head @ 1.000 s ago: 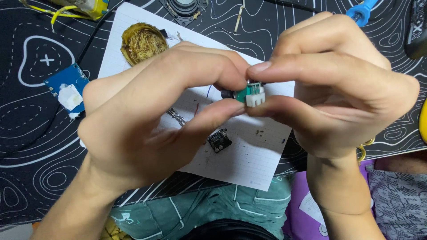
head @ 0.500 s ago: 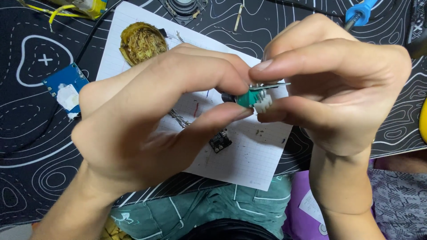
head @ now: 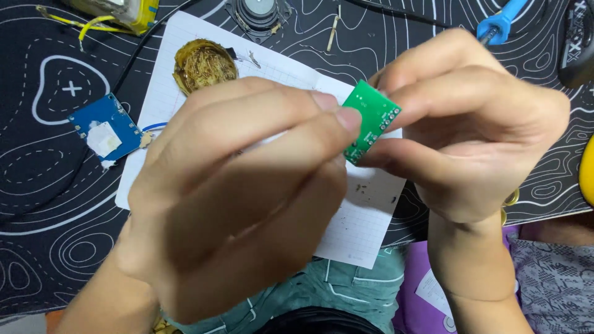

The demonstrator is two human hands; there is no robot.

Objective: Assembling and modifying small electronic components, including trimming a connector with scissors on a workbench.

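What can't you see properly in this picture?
- Head view: much of the sheet of white squared paper is hidden behind the left hand.
- The far face of the small green circuit board is turned away; both hands pinch it, and the right hand covers one end.
- The blue-handled tool is cut off by the top edge.
- The yellow object is cut off by the right edge.

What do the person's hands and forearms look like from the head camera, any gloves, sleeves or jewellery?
Both hands are bare: left hand and right hand wear no gloves, and no rings show. No sleeves reach the forearms in view. Fingernails are short and unpainted. No watch or band shows on either wrist.
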